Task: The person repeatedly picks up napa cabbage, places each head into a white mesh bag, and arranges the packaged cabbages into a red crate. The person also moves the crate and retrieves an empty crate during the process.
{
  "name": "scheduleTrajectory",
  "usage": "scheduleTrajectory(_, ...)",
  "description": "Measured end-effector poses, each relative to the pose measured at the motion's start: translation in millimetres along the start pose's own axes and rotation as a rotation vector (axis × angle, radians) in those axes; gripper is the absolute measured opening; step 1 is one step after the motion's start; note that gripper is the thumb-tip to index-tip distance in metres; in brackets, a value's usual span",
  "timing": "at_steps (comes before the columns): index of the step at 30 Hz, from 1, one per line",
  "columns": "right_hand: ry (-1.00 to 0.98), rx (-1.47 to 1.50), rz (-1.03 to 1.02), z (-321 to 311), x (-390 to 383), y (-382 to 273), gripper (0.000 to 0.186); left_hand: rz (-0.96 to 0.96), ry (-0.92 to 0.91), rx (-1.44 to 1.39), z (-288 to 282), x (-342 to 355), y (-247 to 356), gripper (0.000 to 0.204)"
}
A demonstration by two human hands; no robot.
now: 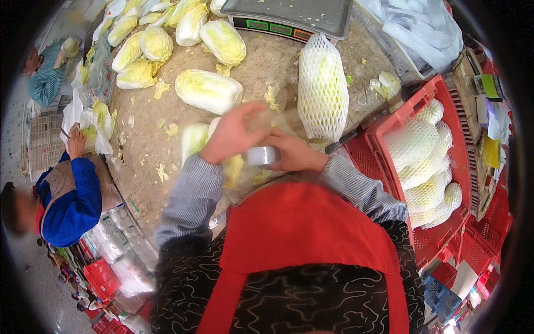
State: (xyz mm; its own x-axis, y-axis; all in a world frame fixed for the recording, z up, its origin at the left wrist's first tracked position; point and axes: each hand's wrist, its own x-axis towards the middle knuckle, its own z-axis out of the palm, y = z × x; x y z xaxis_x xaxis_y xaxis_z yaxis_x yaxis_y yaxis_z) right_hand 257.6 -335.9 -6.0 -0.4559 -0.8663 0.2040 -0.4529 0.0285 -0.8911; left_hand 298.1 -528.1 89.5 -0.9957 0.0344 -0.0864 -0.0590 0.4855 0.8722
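My right hand (295, 151) grips a roll of tape (260, 156), whitish with a grey side, just above the table near my apron. Close beside it, my left hand (233, 133) is raised, its fingers smeared by motion, so what they hold cannot be made out. Beyond my right hand lies a napa cabbage in a white foam net (324, 92), its far end touching the scale. A bare napa cabbage (209, 92) lies past my left hand. Another cabbage (193, 142) is partly hidden by my left hand and sleeve.
A scale (289, 16) stands at the back; several bare cabbages (156, 43) lie left of it. A red crate (384, 150) at the right holds netted cabbages (425, 161). Behind it is a bin of white foam nets (417, 33). A co-worker in blue (72, 183) handles cabbage at the left.
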Motion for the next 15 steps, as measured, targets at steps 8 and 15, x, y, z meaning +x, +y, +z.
scheduleTrajectory(8,0.237,-0.149,0.528,-46,-1,-49,0.062,-0.042,0.115,-0.224,41,-30,-9,0.061)
scheduleTrajectory(15,0.186,-0.130,0.584,-61,-11,-68,0.055,0.264,0.281,0.332,48,-12,7,0.008)
